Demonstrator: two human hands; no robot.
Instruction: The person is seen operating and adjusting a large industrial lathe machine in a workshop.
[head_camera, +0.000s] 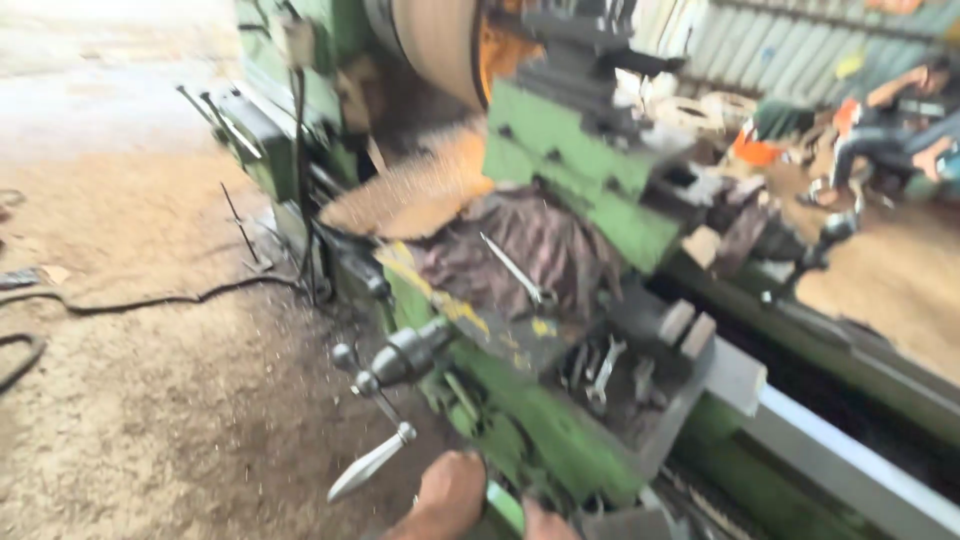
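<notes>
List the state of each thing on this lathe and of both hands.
Left hand: on the lathe's front, grip unclear.
Right hand: mostly hidden.
Silver lever handle: untouched, pointing down-left.
Dark rag: crumpled on the carriage.
Wrenches: lying loose in the tray.

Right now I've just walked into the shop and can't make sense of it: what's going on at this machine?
A person stands at a big green lathe, head camera looking down. One hand rests at the bottom edge, by the carriage near a silver lever handle; whether its grip closes on anything is unclear. A dark rag and wrenches lie on the carriage. Another person sits in the background. The picture is blurred.
</notes>
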